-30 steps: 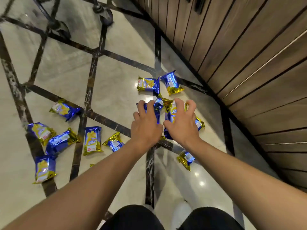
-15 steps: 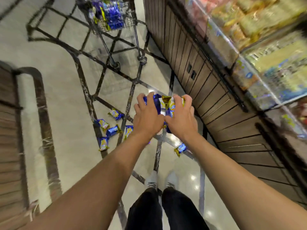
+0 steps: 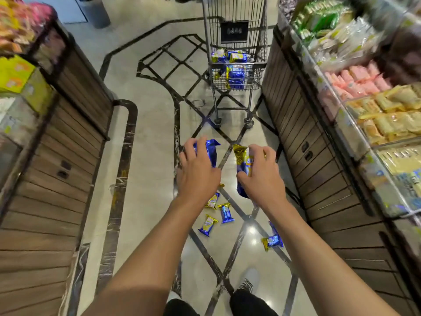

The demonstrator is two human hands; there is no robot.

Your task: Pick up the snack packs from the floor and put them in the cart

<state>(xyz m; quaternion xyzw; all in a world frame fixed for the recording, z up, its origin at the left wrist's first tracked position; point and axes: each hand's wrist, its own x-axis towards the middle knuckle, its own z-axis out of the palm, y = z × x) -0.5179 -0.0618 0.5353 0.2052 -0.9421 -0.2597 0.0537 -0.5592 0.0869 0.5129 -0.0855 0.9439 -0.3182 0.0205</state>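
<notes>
Carry step. Left hand (image 3: pixel 197 172) had fingers curled over a blue snack pack (image 3: pixel 210 151); right hand (image 3: pixel 262 176) gripped a bundle of blue-and-gold packs (image 3: pixel 242 166), apparently more than one. Both hands were raised above the floor (image 3: pixel 148 137), between two wooden display stands, and well short of the cart (image 3: pixel 237 65). The cart stood ahead along the right-hand stand (image 3: pixel 303 137) and already held several matching packs in its basket. Loose packs lay on the floor below the hands: three in a cluster (image 3: pixel 219 213) under the left wrist, one (image 3: pixel 273 241) near the right forearm. Next move, in my judgement: step forward, reach over the cart's rim, let go of both loads, then come back for the remaining packs. Pack labels were too blurred to read; the dark sign (image 3: pixel 234 31) on the cart showed only illegible marks.
</notes>
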